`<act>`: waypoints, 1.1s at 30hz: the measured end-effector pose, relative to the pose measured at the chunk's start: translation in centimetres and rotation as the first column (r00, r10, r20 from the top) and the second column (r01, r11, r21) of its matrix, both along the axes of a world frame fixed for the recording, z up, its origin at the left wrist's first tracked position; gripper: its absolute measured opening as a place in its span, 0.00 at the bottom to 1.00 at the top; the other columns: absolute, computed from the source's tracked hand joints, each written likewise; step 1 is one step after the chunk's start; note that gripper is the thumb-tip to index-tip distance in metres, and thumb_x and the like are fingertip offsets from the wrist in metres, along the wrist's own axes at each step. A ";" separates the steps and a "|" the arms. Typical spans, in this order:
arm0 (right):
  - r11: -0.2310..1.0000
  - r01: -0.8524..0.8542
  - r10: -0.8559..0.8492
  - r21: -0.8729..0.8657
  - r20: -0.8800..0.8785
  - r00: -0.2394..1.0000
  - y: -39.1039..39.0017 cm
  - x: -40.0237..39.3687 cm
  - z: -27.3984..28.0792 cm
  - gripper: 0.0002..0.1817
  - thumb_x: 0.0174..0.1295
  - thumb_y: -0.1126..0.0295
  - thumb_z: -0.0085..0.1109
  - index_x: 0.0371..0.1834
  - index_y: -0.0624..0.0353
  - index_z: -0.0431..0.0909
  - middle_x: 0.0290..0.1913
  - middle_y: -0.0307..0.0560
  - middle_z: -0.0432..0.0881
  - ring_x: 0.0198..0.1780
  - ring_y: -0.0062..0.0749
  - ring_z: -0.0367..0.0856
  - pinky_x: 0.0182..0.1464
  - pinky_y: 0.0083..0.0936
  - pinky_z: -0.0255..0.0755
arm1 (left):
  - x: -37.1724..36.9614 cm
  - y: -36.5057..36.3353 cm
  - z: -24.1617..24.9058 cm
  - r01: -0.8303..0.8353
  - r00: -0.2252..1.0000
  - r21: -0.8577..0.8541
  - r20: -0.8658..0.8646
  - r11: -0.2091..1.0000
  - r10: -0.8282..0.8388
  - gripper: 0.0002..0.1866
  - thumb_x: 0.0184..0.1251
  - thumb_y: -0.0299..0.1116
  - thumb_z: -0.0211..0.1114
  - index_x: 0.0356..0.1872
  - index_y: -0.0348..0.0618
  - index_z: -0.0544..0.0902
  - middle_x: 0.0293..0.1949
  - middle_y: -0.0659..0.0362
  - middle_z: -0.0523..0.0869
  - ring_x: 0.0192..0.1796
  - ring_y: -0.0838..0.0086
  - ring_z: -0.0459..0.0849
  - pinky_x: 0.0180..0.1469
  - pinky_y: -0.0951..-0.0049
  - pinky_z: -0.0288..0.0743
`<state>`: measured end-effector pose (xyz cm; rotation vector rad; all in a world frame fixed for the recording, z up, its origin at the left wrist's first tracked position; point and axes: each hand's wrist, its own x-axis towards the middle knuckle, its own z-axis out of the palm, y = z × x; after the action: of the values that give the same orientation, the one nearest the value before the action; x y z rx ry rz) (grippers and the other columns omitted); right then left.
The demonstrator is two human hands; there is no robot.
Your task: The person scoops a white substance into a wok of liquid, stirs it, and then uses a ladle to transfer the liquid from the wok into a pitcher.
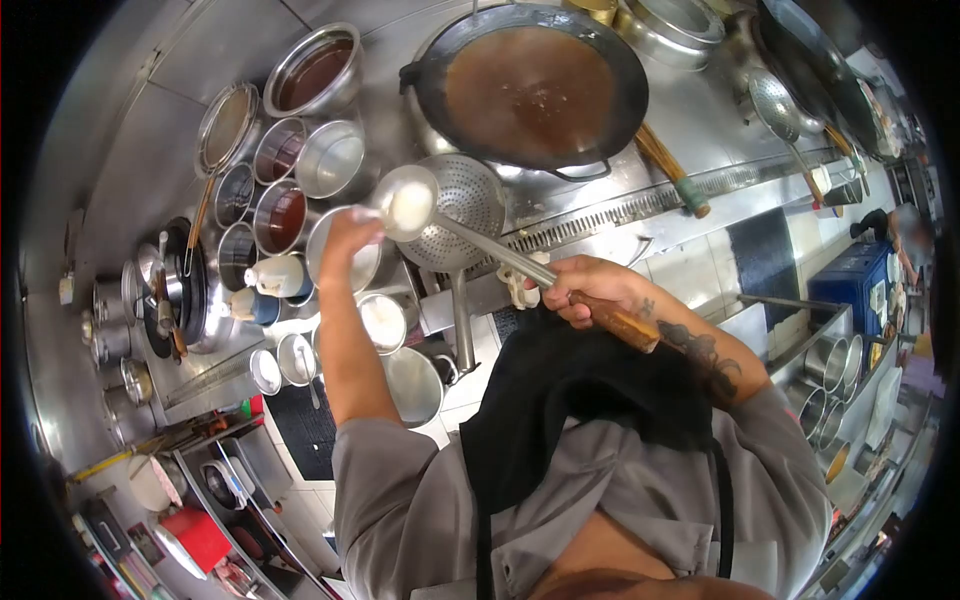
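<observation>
My right hand (590,287) is closed around the handle of a long ladle (492,247), near its wooden end. The ladle's bowl holds something white and is raised over a perforated strainer (470,205). My left hand (347,243) reaches to the bowl's left rim with its fingers drawn together. A pale, blurred thing shows at those fingertips, too smeared to name. Beneath my left forearm are metal pots, one being a pot with white contents (383,322). Beyond the strainer sits a big black wok (425,105) of brown liquid.
Several metal containers crowd the left counter, among them a bowl of dark red liquid (285,108) and a squeeze bottle (275,277). A bundle of sticks (672,170) leans off the wok's right side. Farther right lie a skimmer (775,108) and a blue bin (850,285); a person stands beyond.
</observation>
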<state>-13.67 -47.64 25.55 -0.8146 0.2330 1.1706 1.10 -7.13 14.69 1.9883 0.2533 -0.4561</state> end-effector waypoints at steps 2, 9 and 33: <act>1.000 -0.008 0.008 -0.009 -0.014 1.000 0.2 0.4 0.0 0.18 0.54 0.75 0.53 0.50 0.59 0.69 0.25 0.35 0.68 0.18 0.16 0.67 0.20 0.16 0.63 | 0.3 -1.4 0.7 0.127 0.987 0.148 0.081 0.981 -0.140 0.16 0.51 0.33 0.67 0.40 0.33 0.84 0.30 0.60 0.85 0.30 0.78 0.82 0.33 0.74 0.74; 1.000 0.019 -0.019 0.010 -0.006 1.000 0.1 0.3 0.1 0.18 0.55 0.75 0.53 0.52 0.59 0.70 0.24 0.34 0.67 0.18 0.16 0.66 0.20 0.16 0.62 | -1.4 2.3 0.0 0.193 0.968 0.746 -0.039 0.638 -0.247 0.24 0.51 0.40 0.64 0.44 0.30 0.82 0.43 0.40 0.85 0.47 0.49 0.83 0.53 0.65 0.76; 0.998 0.062 -0.062 0.017 -0.002 0.998 -0.2 -0.2 0.5 0.18 0.57 0.74 0.52 0.52 0.61 0.69 0.25 0.35 0.69 0.18 0.15 0.66 0.20 0.15 0.62 | -1.6 6.7 -14.4 0.207 0.900 0.884 -0.003 0.419 -0.436 0.12 0.55 0.28 0.62 0.38 0.32 0.83 0.42 0.40 0.84 0.47 0.53 0.84 0.50 0.64 0.78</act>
<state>-13.85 -47.85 26.07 -0.7863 0.2475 1.1139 -0.52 -0.44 0.29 3.1402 -0.1100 -0.3496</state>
